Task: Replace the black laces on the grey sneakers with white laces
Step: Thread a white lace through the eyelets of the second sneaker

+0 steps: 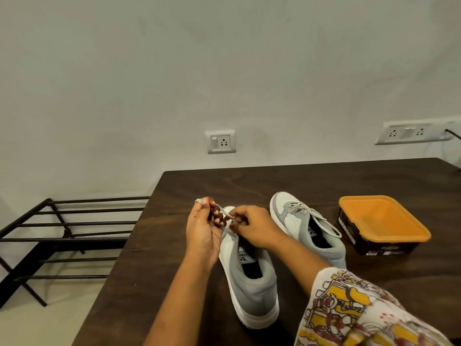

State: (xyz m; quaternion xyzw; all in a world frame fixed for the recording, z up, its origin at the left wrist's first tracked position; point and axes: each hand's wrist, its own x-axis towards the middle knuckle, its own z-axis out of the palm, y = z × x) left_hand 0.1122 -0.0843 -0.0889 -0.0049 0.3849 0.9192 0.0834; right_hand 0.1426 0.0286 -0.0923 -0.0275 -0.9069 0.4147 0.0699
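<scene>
Two grey and white sneakers stand on the dark wooden table (154,258), toes pointing away from me. Over the toe end of the near sneaker (252,283), my left hand (203,228) and my right hand (252,224) both pinch a white lace (224,213). The lace loops over a left fingertip and runs down toward the eyelets, which my hands hide. The far sneaker (299,221) sits to the right with a white lace threaded through it, its loose ends lying along the opening. No black lace is visible.
An orange-lined black tub (381,226) stands at the right of the table. A black metal rack (69,236) sits on the floor to the left, below the table edge. Wall sockets (220,142) are mounted behind the table.
</scene>
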